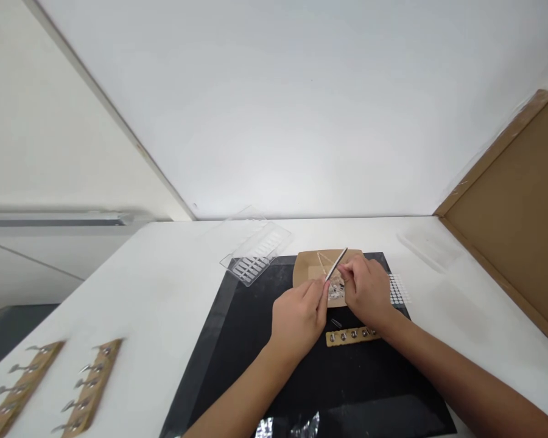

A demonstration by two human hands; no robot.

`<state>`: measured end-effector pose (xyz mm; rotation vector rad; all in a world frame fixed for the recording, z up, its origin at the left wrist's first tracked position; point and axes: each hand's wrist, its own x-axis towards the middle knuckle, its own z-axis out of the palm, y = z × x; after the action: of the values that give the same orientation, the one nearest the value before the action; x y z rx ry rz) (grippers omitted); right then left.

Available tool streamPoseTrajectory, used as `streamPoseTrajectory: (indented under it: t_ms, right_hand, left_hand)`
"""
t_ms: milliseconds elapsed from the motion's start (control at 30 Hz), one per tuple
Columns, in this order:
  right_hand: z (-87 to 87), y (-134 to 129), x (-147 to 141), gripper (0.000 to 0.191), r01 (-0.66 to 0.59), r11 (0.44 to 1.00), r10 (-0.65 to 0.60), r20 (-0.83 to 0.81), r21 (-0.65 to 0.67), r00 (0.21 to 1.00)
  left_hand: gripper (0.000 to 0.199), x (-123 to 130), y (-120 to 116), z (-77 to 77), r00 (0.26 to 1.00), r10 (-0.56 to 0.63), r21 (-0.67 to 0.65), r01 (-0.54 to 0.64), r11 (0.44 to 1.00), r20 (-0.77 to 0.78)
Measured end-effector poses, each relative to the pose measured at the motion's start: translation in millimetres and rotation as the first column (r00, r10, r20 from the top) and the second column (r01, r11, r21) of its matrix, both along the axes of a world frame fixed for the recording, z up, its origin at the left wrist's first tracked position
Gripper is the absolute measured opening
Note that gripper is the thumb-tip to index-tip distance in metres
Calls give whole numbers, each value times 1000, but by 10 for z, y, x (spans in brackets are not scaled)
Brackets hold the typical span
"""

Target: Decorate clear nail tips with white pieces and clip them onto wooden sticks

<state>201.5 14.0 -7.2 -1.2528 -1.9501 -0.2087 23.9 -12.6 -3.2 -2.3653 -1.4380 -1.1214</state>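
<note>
My left hand [299,311] is closed, its thumb and fingers pinched at the lower end of a thin nail file [337,264] with a pale face and a dark edge. The file slants up to the right. Beside its middle, my right hand [368,291] is closed in a pinch; whatever is between those fingertips is too small to make out. Below both hands lies a brown paper tray [305,263] with clear plastic bits [335,289] in it. A wooden strip with metal clips [354,336] lies under my right wrist, partly hidden. A small clear piece [336,323] rests nearby.
A black mat [256,340] covers the white table [164,304]. At its back left is a clear box of nail tips [256,258]. A dotted white sheet [399,289] and a clear case [429,248] lie right. Two clip racks [94,386] stand left; cardboard [511,213] borders the right.
</note>
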Motion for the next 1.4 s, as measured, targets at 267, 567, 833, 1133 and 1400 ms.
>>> streamPoseTrajectory:
  t_ms: [267,567,833,1133,1400]
  right_hand:
    - [51,22,22,27,-5,999,2,-51,-52,999]
    - [88,9,20,27,-78,993,72,-68,-84,995]
    - [86,-5,-5,26,-135,985,128,-69,-106,989]
    - [114,6,12,29,-168,982,165,-41,-82,985]
    - [123,8,20,27,-149,983,149,-1,-108,989]
  left_hand:
    - [30,16,-36,15,999,-19,-6,19,1000,33]
    - [30,18,-39,18,1000,-11,14,11,1000,17]
    - [30,0,-17,-5,1000,-13,-11,14,1000,22]
    - [34,8,-18,5,996,-50,-50,54,997,79]
    - [35,0,-31,15,996,-21,-95,29,995,88]
